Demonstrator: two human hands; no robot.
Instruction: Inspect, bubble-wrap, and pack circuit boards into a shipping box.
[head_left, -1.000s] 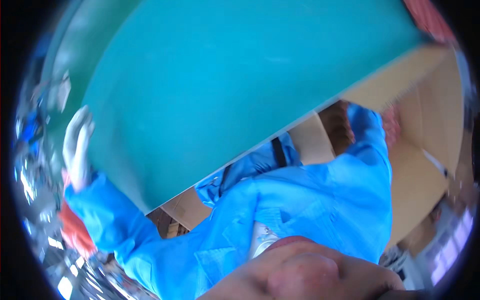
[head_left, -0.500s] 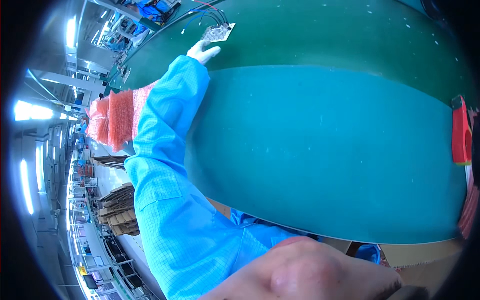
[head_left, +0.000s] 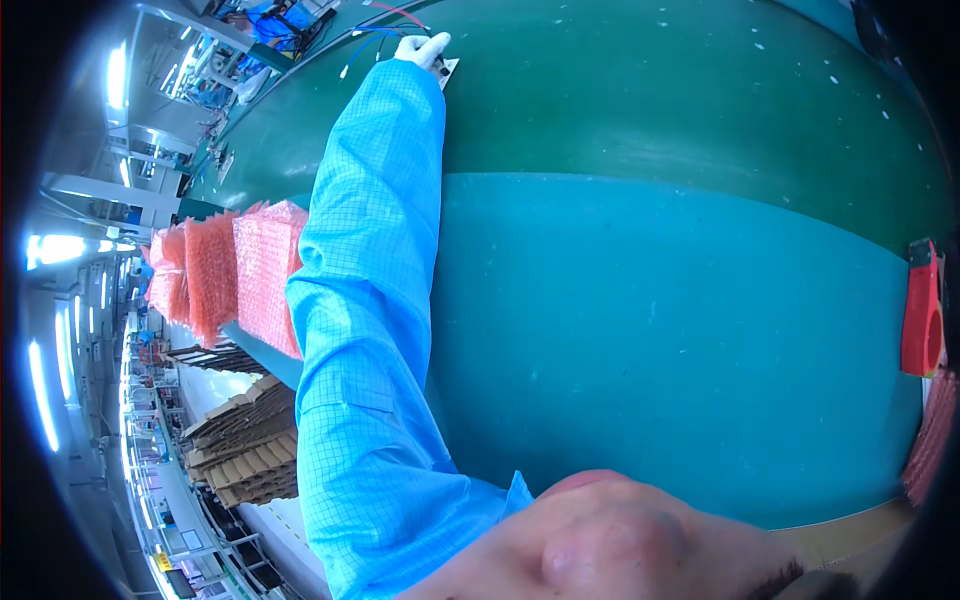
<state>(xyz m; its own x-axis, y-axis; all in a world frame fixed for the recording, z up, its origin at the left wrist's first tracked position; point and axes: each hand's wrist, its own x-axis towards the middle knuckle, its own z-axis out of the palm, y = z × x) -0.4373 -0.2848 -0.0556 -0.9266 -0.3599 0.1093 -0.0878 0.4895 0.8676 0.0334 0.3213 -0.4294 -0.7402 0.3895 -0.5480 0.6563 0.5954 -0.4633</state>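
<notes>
My left hand, in a white glove, is stretched far forward over the green worktop. Its fingers are closed at the base of a bundle of thin wires, where they meet a small whitish board. Most of that board is hidden behind the hand and the blue gridded sleeve. Red, blue and black wires run off from it toward the far left. No part of my right hand appears in the picture.
A blue-green mat covers the near part of the green worktop. Pink bubble-wrap bags are stacked left of my arm. A red holder stands at the right edge. Folded cardboard is piled beyond the table's left side.
My left hand has moved forward from the near edge of the board onto its wire end, and its fingers have closed there. The view has shifted slightly.
</notes>
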